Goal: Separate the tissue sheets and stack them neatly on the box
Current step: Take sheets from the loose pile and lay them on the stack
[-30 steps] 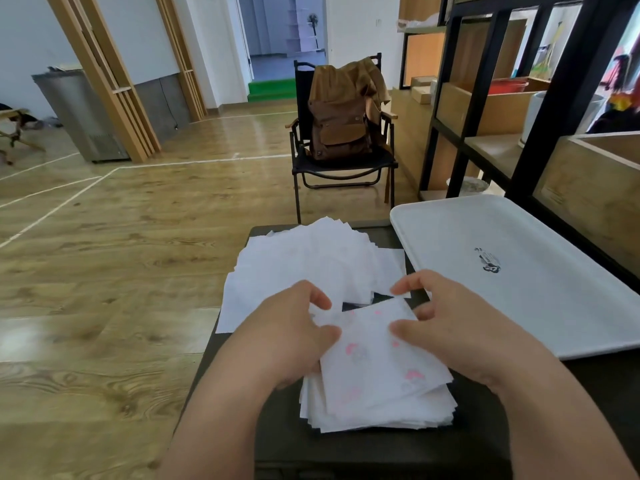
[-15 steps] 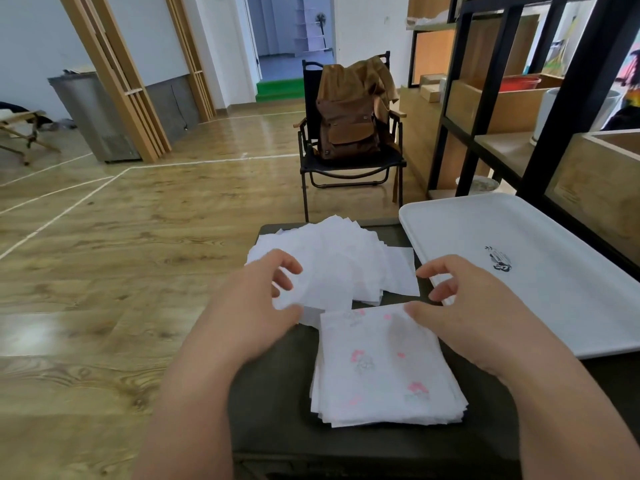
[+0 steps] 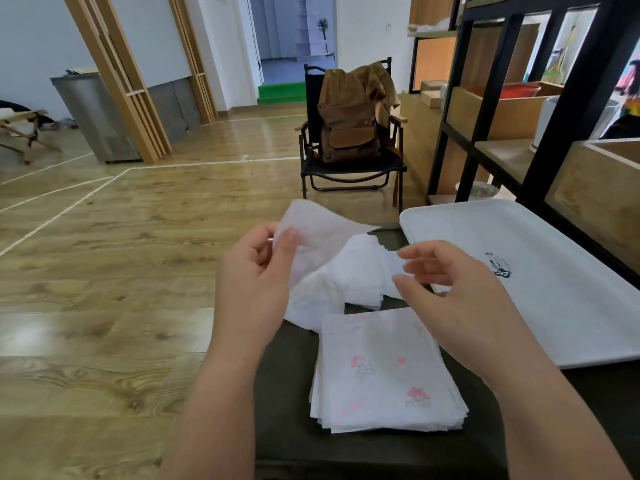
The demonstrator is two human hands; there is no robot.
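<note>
Compared with half a second earlier, the left hand has risen off the far pile and now lifts a single tissue sheet into the air; the right hand has come off the near stack and hangs above it.

Left hand: thumb and forefinger pinch the sheet's left edge, the remaining fingers curled loosely behind it. The sheet stands tilted, its free corner trailing away to the right of the fingertips.

Right hand: fingers half spread and gently bent, blurred by motion, holding nothing; whether the fingertips graze the paper behind them cannot be told.

Loose pile of separated tissues: white, fanned untidily, lying between the two hands and just beyond the right fingertips.

Printed tissue stack: squared, with pink figures on the top sheet, lying flat beneath the right wrist and to the right of the left forearm.

Both piles rest on the dark box.

White tray: to the right of the right hand, partly overlapping the box's edge.

Folding chair with brown backpack: on the floor, well beyond the fingers.
</note>
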